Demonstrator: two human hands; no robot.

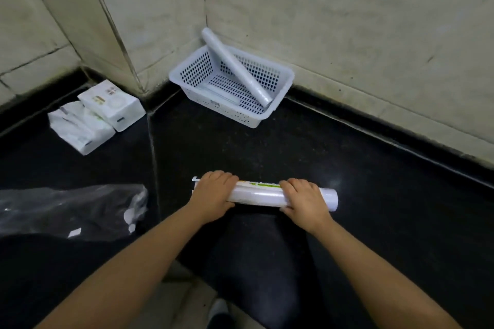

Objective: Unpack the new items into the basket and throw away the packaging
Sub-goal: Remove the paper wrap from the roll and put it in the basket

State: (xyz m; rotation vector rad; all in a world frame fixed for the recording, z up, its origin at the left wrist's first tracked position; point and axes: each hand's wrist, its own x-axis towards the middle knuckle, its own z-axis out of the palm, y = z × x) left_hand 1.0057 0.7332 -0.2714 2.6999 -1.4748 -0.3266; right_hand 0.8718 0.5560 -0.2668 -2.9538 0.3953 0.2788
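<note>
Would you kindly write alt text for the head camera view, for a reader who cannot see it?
Both hands, left hand and right hand, grip a white wrapped roll lying across a dark counter. Beyond, a white basket in the tiled corner holds another roll; white packs and a clear plastic bag lie left.

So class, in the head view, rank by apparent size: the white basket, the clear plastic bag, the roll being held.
1. Clear plastic bag and white basket: alike, and the bag lies nearer the camera, so unranked.
2. Held roll, smallest.
</note>
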